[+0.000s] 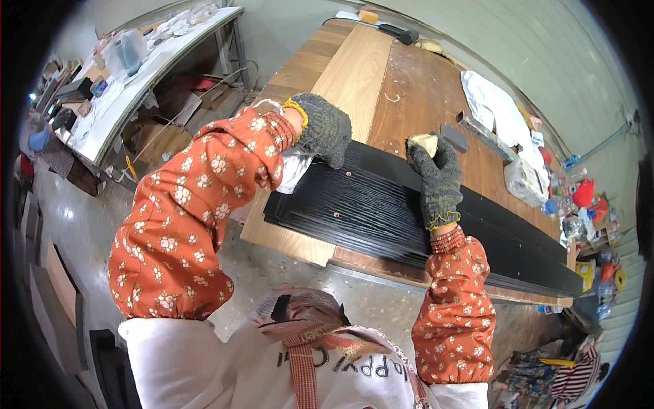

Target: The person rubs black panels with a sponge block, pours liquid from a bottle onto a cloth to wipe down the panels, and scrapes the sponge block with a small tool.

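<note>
A long black wood-grain board (368, 198) lies across the workbench in front of me, with small holes near its left end. My left hand (321, 129), in a dark grey knit glove with a yellow cuff, is closed at the board's far left corner. A bunched white cloth (294, 172) sticks out from under that hand. My right hand (439, 178), gloved the same way, reaches over the board's middle. Its fingers are closed around a small cream-coloured lump (425, 143), whose exact kind I cannot tell. Right beside these fingers is a dark grey block (454, 137).
Wood planks (355, 65) cover the bench top (415, 88). A white sheet (487, 102), a metal bar (485, 133) and a clear plastic package (524, 180) lie at the right. Another cluttered table (153, 75) stands at the left. Bottles and bags crowd the right wall.
</note>
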{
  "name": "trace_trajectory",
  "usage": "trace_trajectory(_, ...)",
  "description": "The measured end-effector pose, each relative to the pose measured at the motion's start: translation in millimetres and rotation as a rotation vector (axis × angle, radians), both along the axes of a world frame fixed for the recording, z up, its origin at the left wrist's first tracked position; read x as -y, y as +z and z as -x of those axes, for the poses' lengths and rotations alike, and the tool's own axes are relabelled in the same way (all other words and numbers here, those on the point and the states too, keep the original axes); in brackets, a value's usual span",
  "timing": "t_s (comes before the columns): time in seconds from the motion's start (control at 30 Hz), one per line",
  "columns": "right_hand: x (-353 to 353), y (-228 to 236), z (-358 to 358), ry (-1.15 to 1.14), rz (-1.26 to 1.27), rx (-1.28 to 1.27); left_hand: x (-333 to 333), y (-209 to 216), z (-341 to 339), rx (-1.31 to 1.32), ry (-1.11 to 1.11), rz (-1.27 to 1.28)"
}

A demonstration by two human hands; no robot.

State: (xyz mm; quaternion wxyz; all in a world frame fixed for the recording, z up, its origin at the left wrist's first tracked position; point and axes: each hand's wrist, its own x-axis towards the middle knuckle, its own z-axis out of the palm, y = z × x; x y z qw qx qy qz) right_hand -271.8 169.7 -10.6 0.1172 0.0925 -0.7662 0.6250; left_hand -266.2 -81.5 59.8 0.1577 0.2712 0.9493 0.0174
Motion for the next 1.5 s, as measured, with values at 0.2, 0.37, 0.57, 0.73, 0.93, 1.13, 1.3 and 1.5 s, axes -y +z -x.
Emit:
trace_trajectory(0.2, 2, 4, -1, -0.005, -0.025, 0.026, -11, 13, -16, -0.039, 0.179, 0.095)
trace_trajectory(0.37, -3, 2, -1, 0.025, 0.008, 0.011, 0, -3, -23, -0.138, 0.316, -0.011)
trace_trajectory(0.57, 2, 1, -5, 0.009, 0.012, 0.017, 37, 2, -41, -0.371, 0.422, -0.643)
trace_trajectory(0.73, 1, 2, -3, 0.027, 0.026, 0.043, 5, -33, -73, -0.509, 0.216, -0.316)
trace_trajectory(0.93, -4, -6, 4, -0.030, -0.059, -0.008, 8, -48, -160, -0.552, -0.026, -0.240)
trace_trajectory(1.13, -1, 4, -4, -0.049, -0.082, 0.002, 15, -38, -113, -0.576, -0.119, -0.291)
trace_trajectory(1.3, 7, -6, 0, -0.076, -0.024, -0.021, 10, -51, -84, -0.811, -0.168, -0.313)
trace_trajectory(1.5, -21, 2, -6, -0.226, -0.233, -0.068, -10, -35, -149, -0.462, -0.288, -0.079)
